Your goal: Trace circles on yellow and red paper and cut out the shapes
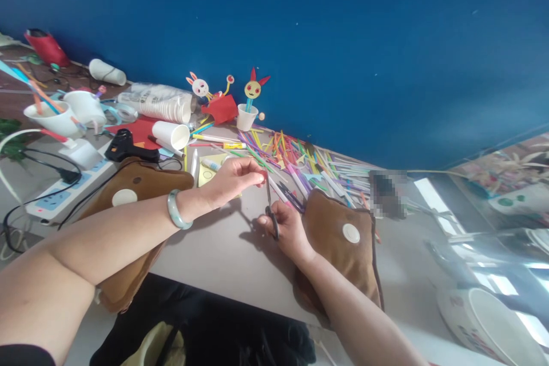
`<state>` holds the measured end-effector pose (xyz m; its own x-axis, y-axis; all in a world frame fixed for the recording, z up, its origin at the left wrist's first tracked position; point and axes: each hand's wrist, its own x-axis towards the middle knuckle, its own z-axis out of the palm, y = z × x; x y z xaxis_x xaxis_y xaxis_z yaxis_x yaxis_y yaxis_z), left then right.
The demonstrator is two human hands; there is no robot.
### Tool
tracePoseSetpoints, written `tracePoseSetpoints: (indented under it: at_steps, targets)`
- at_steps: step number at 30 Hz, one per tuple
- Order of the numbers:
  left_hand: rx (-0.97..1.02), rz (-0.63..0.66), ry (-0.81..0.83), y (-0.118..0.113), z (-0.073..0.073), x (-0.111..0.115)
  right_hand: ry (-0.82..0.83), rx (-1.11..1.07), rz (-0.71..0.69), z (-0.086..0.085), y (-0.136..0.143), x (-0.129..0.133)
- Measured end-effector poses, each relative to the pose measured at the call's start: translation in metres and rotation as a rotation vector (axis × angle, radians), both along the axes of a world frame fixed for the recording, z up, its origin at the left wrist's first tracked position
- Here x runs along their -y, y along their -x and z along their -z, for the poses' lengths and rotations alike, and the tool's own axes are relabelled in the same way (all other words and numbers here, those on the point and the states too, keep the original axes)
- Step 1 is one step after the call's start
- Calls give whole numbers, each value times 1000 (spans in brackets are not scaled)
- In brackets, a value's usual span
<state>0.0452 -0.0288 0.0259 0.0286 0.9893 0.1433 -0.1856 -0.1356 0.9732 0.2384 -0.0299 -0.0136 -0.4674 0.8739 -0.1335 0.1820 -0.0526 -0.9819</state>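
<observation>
My right hand [288, 230] is closed around the handles of a pair of scissors [270, 213], its blades pointing up and away from me. Close to the blades, my left hand [235, 178] pinches with thumb and forefinger; whatever small piece is between the fingertips I cannot make out. A pale green bangle circles my left wrist. Behind the left hand lies a yellow paper [208, 175] with small circles drawn on it. Beyond both hands a loose pile of colourful sticks [295, 163] spreads along the wall.
Brown cushions [328, 240] flank my hands. To the left are a power strip [64, 189], a black glue gun [128, 147] and stacked paper cups [158, 106]. Two paper figures, one in a white cup [247, 119], stand by the blue wall. A bowl [484, 320] sits far right.
</observation>
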Motion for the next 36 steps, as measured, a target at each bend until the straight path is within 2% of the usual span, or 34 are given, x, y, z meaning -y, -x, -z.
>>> tracePoseSetpoints:
  at_steps: [22,36]
  targets:
    - [11,-28,4,1,-5,0,26,-11,-10,2,0,0]
    - [-33,19,8,0,4,-1,-5,13,-3,2,0,0]
